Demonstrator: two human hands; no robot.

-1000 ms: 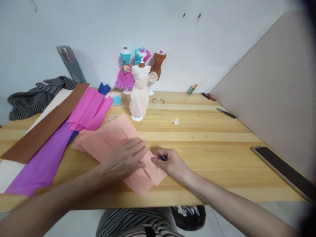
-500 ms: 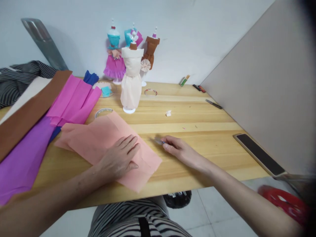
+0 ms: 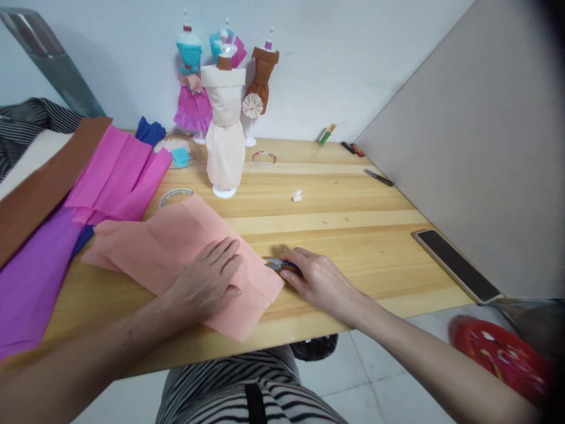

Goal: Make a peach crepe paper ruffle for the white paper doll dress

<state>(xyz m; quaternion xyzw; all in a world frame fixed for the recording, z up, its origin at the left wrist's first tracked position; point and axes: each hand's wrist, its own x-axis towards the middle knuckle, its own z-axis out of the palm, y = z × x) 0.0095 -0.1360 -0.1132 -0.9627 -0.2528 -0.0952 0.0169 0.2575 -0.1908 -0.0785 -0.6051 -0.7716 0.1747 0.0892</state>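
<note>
Bare left hand (image 3: 212,280) and right hand (image 3: 320,280), above a black-and-white striped cloth garment (image 3: 300,406).
Both the left forearm (image 3: 88,365) and the right forearm (image 3: 419,347) are slim and uncovered as far as they show, with slender, tapering fingers; a few small, faint marks dot the left one near the wrist. Beyond the front edge of the wooden tabletop (image 3: 353,247), the garment's narrow stripes curve around the body, a flat, straight-sided black strip (image 3: 255,403) crosses them near the middle, and plain grey cloth (image 3: 286,358) shows beside them over the legs.
</note>
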